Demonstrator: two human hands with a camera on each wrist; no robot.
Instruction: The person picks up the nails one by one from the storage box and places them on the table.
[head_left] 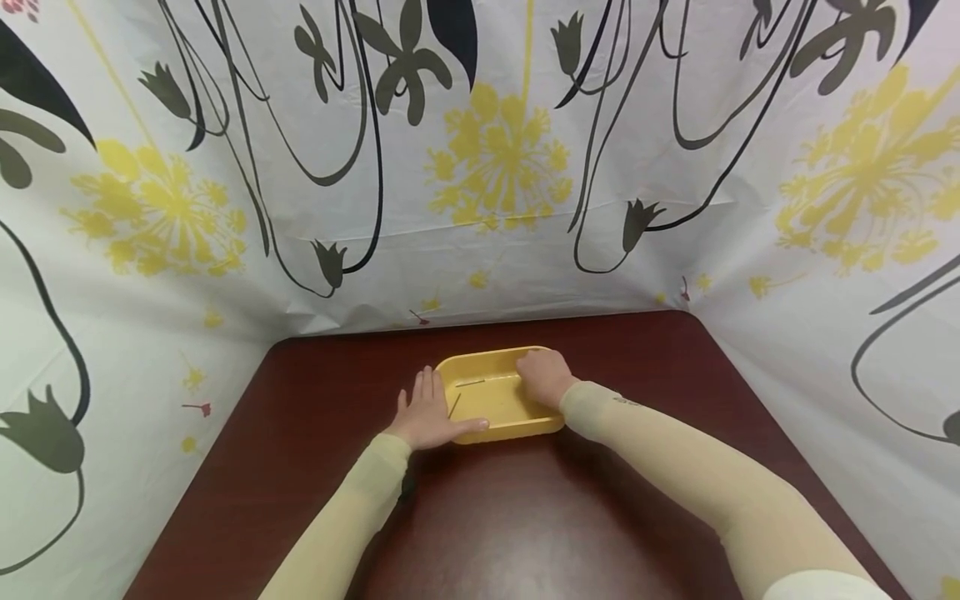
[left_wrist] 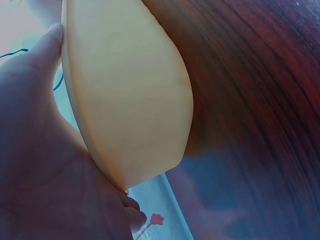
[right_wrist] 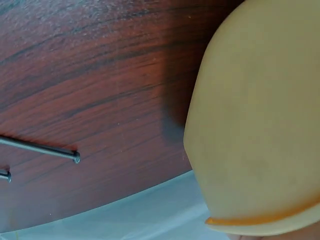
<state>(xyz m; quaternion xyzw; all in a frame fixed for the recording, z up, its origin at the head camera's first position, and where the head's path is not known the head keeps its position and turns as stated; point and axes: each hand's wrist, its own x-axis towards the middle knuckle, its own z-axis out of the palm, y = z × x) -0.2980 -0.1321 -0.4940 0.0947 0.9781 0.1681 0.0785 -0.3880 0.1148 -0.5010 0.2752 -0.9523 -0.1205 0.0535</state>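
A yellow rectangular tray (head_left: 498,429) stands on the dark wood table. Two thin nails (head_left: 454,406) lie in its left half. Along the tray's left end rests my left hand (head_left: 429,417), fingers straight and thumb along the near rim; the left wrist view shows the palm (left_wrist: 60,165) against the rim. My right hand (head_left: 546,377) reaches over the right end into the tray with curled fingers; whatever is under them is hidden. In the right wrist view, the tray's outer wall (right_wrist: 255,110) fills the right side, with two nails (right_wrist: 47,149) on the wood beside it.
The dark red-brown table (head_left: 480,517) has a glossy surface. Its far edge meets a white cloth (head_left: 480,275) printed with yellow flowers and grey vines, which also hangs along the left and right sides.
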